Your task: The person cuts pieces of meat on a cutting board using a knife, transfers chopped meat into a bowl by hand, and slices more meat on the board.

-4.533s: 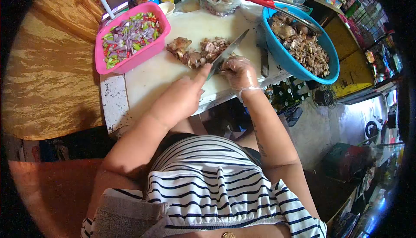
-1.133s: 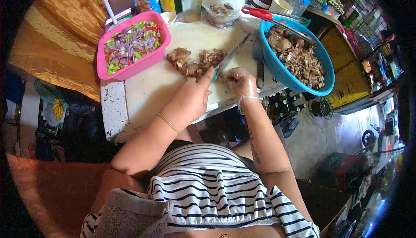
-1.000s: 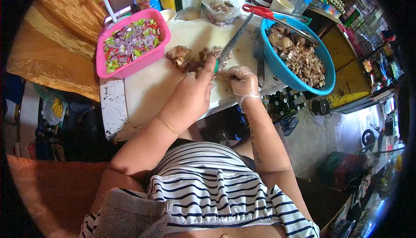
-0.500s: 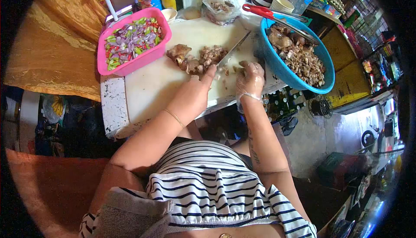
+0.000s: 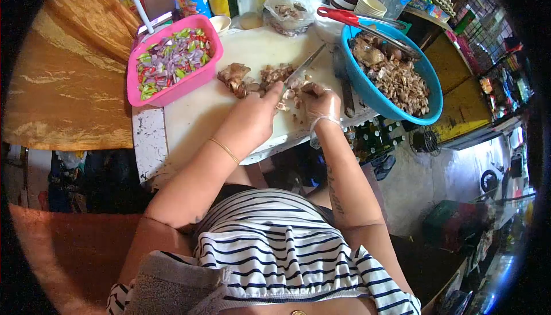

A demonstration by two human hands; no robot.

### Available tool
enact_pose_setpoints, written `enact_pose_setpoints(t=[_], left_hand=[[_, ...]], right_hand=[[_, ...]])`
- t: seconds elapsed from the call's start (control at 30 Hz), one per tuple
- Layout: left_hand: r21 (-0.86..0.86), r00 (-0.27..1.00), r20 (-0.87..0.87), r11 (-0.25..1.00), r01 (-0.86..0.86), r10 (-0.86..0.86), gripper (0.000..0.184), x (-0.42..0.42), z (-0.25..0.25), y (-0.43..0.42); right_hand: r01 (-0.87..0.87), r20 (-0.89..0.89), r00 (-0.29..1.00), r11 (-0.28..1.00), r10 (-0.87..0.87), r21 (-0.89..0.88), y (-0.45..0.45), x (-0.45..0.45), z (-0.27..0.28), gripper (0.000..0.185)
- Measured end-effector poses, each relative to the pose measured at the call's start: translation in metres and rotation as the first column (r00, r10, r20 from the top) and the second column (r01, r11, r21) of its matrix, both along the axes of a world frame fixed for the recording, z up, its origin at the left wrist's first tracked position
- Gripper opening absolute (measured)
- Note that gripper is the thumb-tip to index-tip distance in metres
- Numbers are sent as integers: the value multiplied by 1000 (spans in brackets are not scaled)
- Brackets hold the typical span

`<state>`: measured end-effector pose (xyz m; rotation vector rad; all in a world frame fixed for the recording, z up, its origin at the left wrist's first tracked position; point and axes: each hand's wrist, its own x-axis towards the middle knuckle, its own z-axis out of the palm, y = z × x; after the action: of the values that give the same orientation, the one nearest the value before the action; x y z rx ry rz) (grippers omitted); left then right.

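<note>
My left hand (image 5: 256, 119), bare and with a thin bracelet at the wrist, is closed round a knife (image 5: 307, 64), index finger stretched along it. The blade points up and right over a white cutting board (image 5: 195, 108). In a clear plastic glove, my right hand (image 5: 322, 104) is closed just right of the blade, its fingertips at small pieces of meat (image 5: 297, 90); what is inside them is hidden. Chopped meat (image 5: 276, 74) lies in a pile behind the knife hand, with a larger browned piece (image 5: 234, 77) to its left.
A pink tub (image 5: 175, 90) of sliced onions and peppers stands left. At the right, a blue basin (image 5: 431, 102) holds chopped meat, with red-handled tongs (image 5: 367, 23) across it. A second knife (image 5: 348, 97) lies beside the basin. Behind are a bagged bowl (image 5: 290, 19) and bottles (image 5: 249, 2).
My right hand has moved back left toward the blade since half a second ago, when it was farther off. More loose meat pieces now lie between the hands. The knife stays in my left hand.
</note>
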<state>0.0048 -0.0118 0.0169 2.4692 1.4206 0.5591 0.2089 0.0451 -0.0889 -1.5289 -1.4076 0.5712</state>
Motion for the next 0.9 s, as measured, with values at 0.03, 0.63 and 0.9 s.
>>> enact_pose_setpoints(t=[0.03, 0.63, 0.9], left_hand=[[8, 1000, 27, 1000, -9, 9, 61, 1, 5, -1], [-72, 998, 58, 997, -34, 39, 61, 22, -10, 0], [-103, 998, 46, 994, -39, 44, 64, 20, -9, -6]], right_hand=[[9, 11, 1000, 1000, -9, -29, 1, 2, 0, 16], [-35, 173, 985, 994, 17, 102, -6, 2, 10, 9], [-22, 106, 994, 999, 17, 47, -13, 0, 19, 13]])
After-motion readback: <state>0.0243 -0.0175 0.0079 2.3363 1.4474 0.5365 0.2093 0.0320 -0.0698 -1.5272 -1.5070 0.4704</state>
